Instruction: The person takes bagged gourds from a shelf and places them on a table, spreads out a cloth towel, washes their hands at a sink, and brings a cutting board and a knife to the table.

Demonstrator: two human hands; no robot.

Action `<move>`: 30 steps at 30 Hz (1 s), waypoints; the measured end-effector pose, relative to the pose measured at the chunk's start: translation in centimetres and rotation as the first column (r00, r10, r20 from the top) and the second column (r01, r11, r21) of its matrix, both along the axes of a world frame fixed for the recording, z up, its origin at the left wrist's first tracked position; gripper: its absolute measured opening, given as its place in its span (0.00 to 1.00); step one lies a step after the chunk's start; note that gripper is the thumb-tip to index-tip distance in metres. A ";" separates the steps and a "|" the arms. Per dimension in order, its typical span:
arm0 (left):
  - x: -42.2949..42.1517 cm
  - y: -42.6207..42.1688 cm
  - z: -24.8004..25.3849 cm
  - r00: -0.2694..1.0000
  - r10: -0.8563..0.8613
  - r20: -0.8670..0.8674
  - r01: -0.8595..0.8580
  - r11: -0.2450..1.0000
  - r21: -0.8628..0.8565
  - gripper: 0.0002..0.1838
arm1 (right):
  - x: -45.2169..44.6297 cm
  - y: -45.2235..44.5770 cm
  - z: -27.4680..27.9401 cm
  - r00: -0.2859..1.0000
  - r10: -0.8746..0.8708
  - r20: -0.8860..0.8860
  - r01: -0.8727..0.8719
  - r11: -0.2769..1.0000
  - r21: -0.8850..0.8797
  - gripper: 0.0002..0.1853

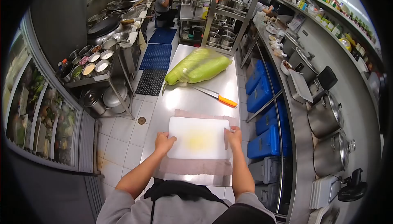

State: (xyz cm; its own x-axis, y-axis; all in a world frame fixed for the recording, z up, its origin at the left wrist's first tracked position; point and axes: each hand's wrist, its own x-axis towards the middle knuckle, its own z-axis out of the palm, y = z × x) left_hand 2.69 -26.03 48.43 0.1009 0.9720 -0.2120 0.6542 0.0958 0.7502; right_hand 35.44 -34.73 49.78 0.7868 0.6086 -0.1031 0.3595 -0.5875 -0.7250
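A white cutting board (199, 128) with a yellow stain lies on a brownish-pink cloth (196, 167) on the steel table (163, 117). My left hand (165, 142) grips the board's left edge, thumb on top. At the right edge my right hand (233, 137) is closed, fingers at the rim. A narrow grey-brown strip (226, 138) shows beside those fingers; I cannot make out what it is. Beyond the board lies a knife (226, 100) with an orange handle, its blade pointing left. Behind it is a large green vegetable (200, 66) in clear plastic, its kind unclear.
On the left stand a glass-door fridge (45, 113) and a rack with several small metal pots (88, 69). Blue bins (264, 140) sit under the right counter, which holds large steel pots (330, 154). Other people (166, 5) work at the back.
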 end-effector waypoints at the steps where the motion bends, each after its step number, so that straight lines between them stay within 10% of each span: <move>1: -0.1 0.2 0.2 0.998 -0.025 0.055 0.029 0.998 -0.058 0.25 | 0.4 0.1 -0.5 0.993 0.025 -0.115 -0.014 0.995 0.095 0.28; 6: -1.1 1.8 -4.9 0.930 0.035 0.367 -0.030 0.999 -0.021 0.19 | 0.4 -1.9 5.1 0.724 0.413 -0.552 -0.173 0.884 0.434 0.39; 8: -1.3 3.1 -6.9 0.939 -0.101 0.327 0.064 0.991 0.121 0.17 | 0.0 -2.5 6.5 0.795 0.478 -0.374 -0.351 0.865 0.360 0.46; 11: -2.7 1.4 -1.3 0.957 -0.159 0.242 0.206 0.961 -0.185 0.20 | -1.7 -3.5 7.8 0.769 0.488 -0.412 -0.314 0.850 0.423 0.29; 16: -2.7 -3.3 -3.1 0.957 -0.288 0.046 0.231 0.843 0.485 0.32 | 0.7 -6.2 10.3 0.887 0.266 -0.377 -0.064 0.880 0.470 0.29; 20: -2.3 -7.1 -1.6 0.707 -0.551 -0.443 0.703 0.618 0.353 0.37 | 6.4 -1.5 7.4 0.864 0.298 -0.407 -0.019 0.825 0.564 0.24; 30: -5.3 -10.1 1.1 0.625 -0.583 -0.520 0.747 0.641 0.179 0.38 | 8.7 12.9 -1.6 0.871 0.210 -0.444 0.031 0.879 0.476 0.07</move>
